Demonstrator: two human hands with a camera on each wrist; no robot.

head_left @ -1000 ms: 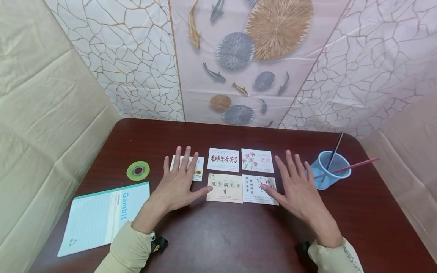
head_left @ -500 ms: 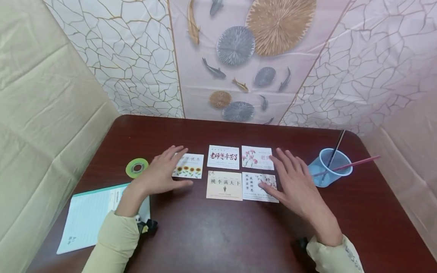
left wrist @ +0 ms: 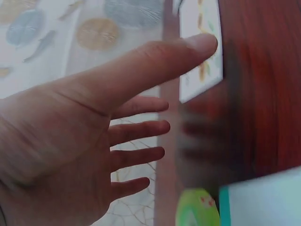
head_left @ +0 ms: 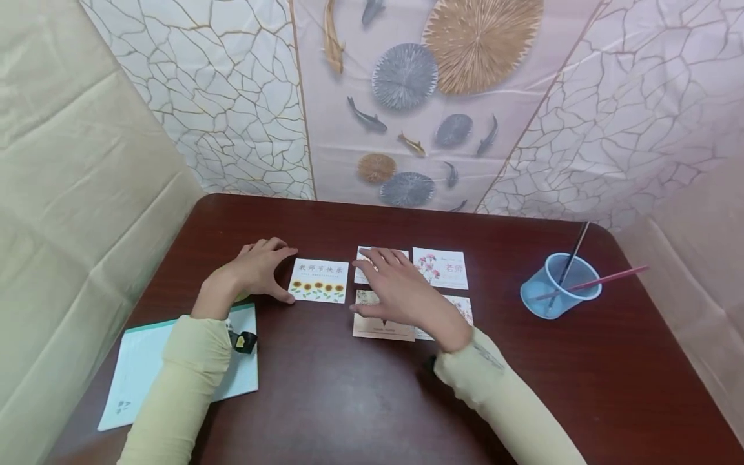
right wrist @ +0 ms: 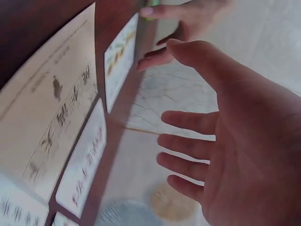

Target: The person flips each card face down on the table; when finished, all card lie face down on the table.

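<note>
My left hand is at the left edge of the sunflower card, thumb and fingers spread apart. In the left wrist view its thumb overlaps that card, and nothing is between the fingers. My right hand hangs over the other cards with its fingers loosely extended and holds nothing. Beneath it lies the beige card, partly covered. Also partly hidden are the card with red lettering and the blossom card. The carnation card lies at the upper right of the group.
A lined notebook lies at the left under the left forearm. The green tape roll is mostly hidden behind the left hand in the head view. At the right stands a blue cup with a dark stick and a pink stick.
My left hand has moved left, off the sunflower card to its left edge. My right hand has swung left from the right-hand cards to over the middle ones. The cards lie as before.
</note>
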